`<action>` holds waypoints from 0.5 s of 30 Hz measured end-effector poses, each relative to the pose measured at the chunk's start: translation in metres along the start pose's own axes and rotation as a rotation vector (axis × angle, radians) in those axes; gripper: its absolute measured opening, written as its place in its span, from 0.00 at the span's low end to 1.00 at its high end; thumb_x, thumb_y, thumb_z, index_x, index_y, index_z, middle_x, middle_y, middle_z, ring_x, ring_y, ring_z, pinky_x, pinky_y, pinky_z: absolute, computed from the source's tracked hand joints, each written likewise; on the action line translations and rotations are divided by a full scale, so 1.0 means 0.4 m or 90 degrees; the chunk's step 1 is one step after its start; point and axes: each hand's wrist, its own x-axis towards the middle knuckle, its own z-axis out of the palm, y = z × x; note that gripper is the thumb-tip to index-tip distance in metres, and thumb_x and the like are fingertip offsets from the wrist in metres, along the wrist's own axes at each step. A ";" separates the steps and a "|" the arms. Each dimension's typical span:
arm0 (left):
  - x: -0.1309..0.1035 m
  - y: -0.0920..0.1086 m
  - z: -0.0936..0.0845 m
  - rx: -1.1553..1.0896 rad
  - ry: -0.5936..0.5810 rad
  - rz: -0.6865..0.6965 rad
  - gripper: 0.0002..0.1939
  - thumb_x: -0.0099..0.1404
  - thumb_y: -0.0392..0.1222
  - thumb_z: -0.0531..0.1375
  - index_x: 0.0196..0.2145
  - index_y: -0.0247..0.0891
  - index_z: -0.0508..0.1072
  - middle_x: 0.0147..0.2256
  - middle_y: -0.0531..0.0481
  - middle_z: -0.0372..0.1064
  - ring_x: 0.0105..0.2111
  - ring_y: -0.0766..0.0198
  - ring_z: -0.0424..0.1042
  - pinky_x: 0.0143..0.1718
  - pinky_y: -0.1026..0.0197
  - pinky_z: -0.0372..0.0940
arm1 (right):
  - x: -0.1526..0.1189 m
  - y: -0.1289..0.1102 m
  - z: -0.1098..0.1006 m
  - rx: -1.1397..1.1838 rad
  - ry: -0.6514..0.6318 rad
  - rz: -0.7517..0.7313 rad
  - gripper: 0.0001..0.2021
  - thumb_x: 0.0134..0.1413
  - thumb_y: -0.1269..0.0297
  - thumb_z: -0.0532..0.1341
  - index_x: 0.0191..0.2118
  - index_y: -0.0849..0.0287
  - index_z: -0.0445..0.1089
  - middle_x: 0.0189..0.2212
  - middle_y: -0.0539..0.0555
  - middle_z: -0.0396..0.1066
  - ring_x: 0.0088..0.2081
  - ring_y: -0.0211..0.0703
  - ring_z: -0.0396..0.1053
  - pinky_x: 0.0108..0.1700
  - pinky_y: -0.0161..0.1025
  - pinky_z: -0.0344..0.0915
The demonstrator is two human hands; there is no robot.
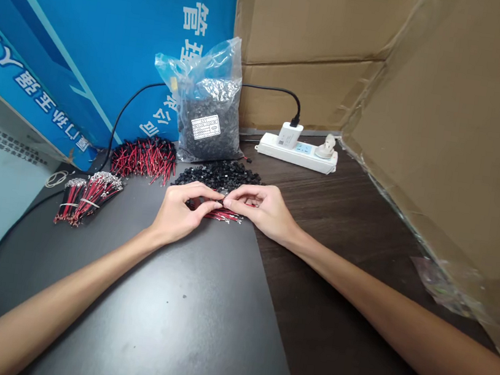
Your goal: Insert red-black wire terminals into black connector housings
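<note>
My left hand (pixel 184 209) and my right hand (pixel 265 209) meet fingertip to fingertip over the far part of the grey table. Each is closed in a pinch, and the small item between them is mostly hidden by the fingers. Red wires with silvery ends (pixel 227 216) lie right under the hands. Just beyond is a heap of small black connector pieces (pixel 224 174). To its left sits a pile of red and black wires with black ends (pixel 145 157). Two banded wire bundles (pixel 97 191) rest farther left.
Behind the heap stands a clear plastic bag of black parts (pixel 208 119) with a white label. A white power strip (pixel 299 153) holds plugs, with a black cable running left. Cardboard (pixel 319 23) and blue panels enclose the back.
</note>
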 end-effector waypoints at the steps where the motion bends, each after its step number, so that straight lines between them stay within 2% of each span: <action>1: 0.000 0.000 0.000 -0.003 0.002 -0.016 0.03 0.61 0.35 0.67 0.34 0.38 0.82 0.33 0.48 0.80 0.30 0.64 0.76 0.29 0.63 0.67 | 0.000 -0.001 0.000 0.000 0.002 -0.002 0.10 0.50 0.58 0.69 0.31 0.60 0.80 0.29 0.54 0.79 0.29 0.41 0.72 0.31 0.37 0.67; 6: 0.002 -0.002 0.004 -0.051 0.023 -0.071 0.13 0.60 0.40 0.68 0.43 0.38 0.79 0.34 0.49 0.79 0.32 0.64 0.77 0.28 0.65 0.68 | 0.003 0.005 0.003 0.013 0.019 -0.009 0.11 0.50 0.57 0.69 0.31 0.61 0.79 0.28 0.54 0.79 0.29 0.41 0.72 0.32 0.37 0.67; 11: 0.005 -0.007 0.005 -0.045 0.018 -0.081 0.07 0.60 0.43 0.68 0.33 0.37 0.77 0.32 0.49 0.77 0.30 0.65 0.74 0.28 0.65 0.67 | 0.006 0.011 0.005 0.035 0.023 -0.017 0.11 0.49 0.57 0.69 0.31 0.61 0.78 0.30 0.54 0.78 0.31 0.42 0.73 0.35 0.38 0.68; 15: 0.006 -0.009 0.004 -0.041 -0.006 -0.080 0.08 0.60 0.44 0.68 0.32 0.37 0.77 0.32 0.50 0.76 0.30 0.64 0.74 0.28 0.64 0.67 | 0.005 0.010 0.006 0.030 0.019 -0.021 0.10 0.50 0.58 0.68 0.31 0.60 0.77 0.30 0.54 0.78 0.31 0.41 0.72 0.35 0.38 0.68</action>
